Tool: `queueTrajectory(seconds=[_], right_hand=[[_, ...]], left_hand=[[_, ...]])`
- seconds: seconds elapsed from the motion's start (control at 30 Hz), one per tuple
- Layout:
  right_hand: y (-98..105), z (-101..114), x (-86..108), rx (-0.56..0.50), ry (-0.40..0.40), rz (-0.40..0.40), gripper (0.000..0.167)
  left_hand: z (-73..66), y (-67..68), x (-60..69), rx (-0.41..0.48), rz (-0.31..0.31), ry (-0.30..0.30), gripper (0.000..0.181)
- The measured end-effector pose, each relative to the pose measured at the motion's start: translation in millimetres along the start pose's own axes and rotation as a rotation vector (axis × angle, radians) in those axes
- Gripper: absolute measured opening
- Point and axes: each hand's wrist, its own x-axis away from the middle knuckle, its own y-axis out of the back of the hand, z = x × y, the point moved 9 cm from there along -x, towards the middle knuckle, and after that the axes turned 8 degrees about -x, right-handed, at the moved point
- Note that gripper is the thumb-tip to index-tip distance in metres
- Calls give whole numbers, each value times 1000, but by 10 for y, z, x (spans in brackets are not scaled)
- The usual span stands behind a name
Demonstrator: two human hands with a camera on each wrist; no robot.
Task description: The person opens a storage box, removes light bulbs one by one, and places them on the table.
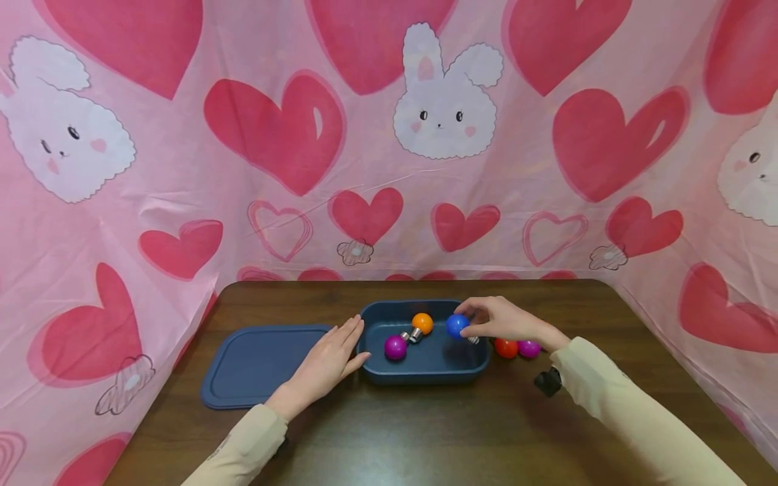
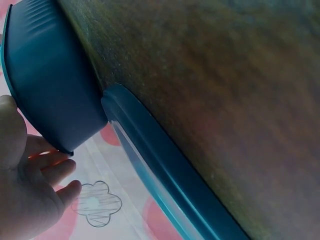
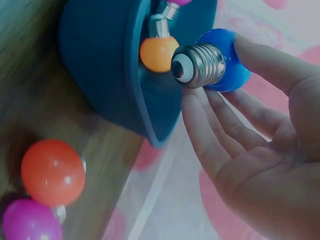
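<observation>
Your right hand (image 1: 503, 318)'s pinching a blue bulb (image 1: 457, 326) over the tub (image 1: 425, 378), loosely spread left hand (image 1: 329, 358)'s touching it; two bulbs (image 1: 422, 323) sitting inside, another pair (image 1: 506, 347) waiting outside.

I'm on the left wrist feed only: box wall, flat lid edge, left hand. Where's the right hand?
Observer: Right hand is pinching a blue bulb above the right end of the box.
Operator: Can't see inside from here. Anything in it?
Observer: Two bulbs lying on the box floor: an orange bulb and a purple bulb.
Operator: Any outside?
Observer: Two in sight on the table, right of the box: a red bulb and a second purple bulb.
</observation>
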Motion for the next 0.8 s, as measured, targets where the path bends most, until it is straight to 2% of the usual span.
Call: queueTrajectory(seconds=[0.2,0.43,0.67,0.8], right_hand=[[219,-88,147,-1,-72,-77,43],[479,-231,300,12,-103,-181,41],[701,-482,465,69,-206,-276,46],[771,-610,555,66,-251,-298,49]], left_hand=[[-1,8,-5,-1,-3,-6,67],[-4,19,-4,3,-4,-1,68],[-5,13,4,10,8,4,68],[-5,17,5,10,6,6,68]])
